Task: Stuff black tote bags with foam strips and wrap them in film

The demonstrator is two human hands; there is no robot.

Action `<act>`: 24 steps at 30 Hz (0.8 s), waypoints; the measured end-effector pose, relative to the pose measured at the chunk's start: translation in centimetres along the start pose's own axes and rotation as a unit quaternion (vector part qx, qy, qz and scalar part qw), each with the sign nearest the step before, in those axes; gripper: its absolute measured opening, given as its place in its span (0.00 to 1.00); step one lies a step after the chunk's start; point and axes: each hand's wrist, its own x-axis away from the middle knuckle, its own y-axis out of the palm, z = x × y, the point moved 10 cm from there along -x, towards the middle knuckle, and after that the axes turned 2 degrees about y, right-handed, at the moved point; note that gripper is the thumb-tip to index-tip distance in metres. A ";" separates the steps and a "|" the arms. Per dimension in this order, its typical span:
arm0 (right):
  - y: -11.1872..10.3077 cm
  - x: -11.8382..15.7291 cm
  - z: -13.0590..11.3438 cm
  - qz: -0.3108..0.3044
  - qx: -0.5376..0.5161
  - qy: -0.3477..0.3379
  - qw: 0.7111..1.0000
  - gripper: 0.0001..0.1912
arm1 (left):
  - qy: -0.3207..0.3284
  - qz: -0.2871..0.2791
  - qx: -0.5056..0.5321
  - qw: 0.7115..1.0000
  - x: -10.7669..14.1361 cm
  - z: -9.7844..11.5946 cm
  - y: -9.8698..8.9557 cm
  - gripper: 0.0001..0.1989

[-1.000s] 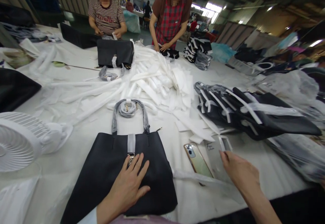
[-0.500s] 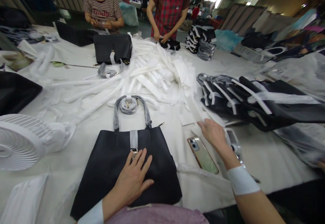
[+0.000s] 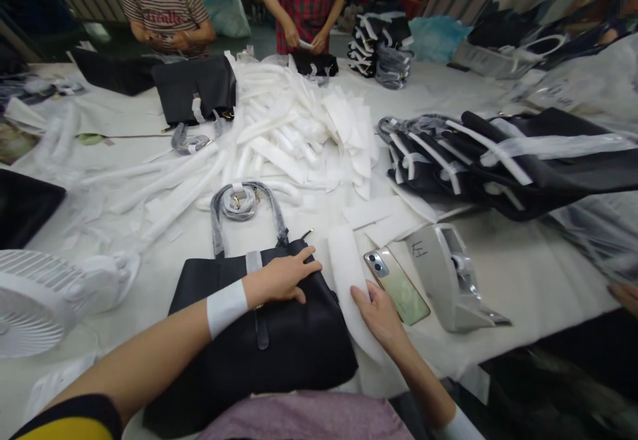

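A black handbag (image 3: 279,353) lies flat in front of me, its plastic-wrapped handles (image 3: 218,227) pointing away. A coiled, wrapped strap (image 3: 238,202) rests between the handles. My left hand (image 3: 282,277) reaches across the bag's upper right part, fingers stretched toward its top corner and thumb apart. Beside the bag's right edge, my right hand (image 3: 379,314) pinches a long white padding strip (image 3: 343,260) between thumb and fingers. A phone (image 3: 399,287) lies just right of that hand.
A tape dispenser (image 3: 438,280) stands right of the phone. Several black bags (image 3: 548,181) are stacked farther right. White strips (image 3: 294,127) pile up mid-table. A white fan (image 3: 44,294) is at left. Two people stand across the table, near another black bag (image 3: 194,88).
My left hand has slid from the bag's clasp to its upper right corner. My right hand has come back from beside the tape dispenser and now holds a white strip near the bag.
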 end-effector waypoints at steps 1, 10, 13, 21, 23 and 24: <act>-0.3 0.2 0.0 0.019 -0.002 0.001 1.000 0.17 | 0.004 0.017 -0.032 0.999 0.2 0.3 0.2 0.29; 0.0 1.9 -4.7 0.055 0.107 -0.110 0.987 0.21 | -0.009 0.326 -0.144 0.934 6.4 3.1 -0.3 0.04; 1.7 2.1 -5.5 -0.039 0.168 -0.157 0.972 0.21 | -0.003 0.344 -0.140 0.928 6.4 3.3 -0.6 0.04; 4.7 2.0 -5.4 -0.153 0.312 -0.179 0.920 0.17 | 0.001 0.342 -0.188 0.921 6.2 3.7 -1.9 0.04; 6.0 1.8 -6.1 -0.171 0.299 -0.194 0.919 0.14 | 0.053 0.317 -0.197 0.926 5.3 4.4 -2.1 0.07; 6.4 1.8 -6.5 -0.176 0.290 -0.198 0.920 0.12 | 0.096 0.290 -0.189 0.933 4.6 4.8 -1.7 0.13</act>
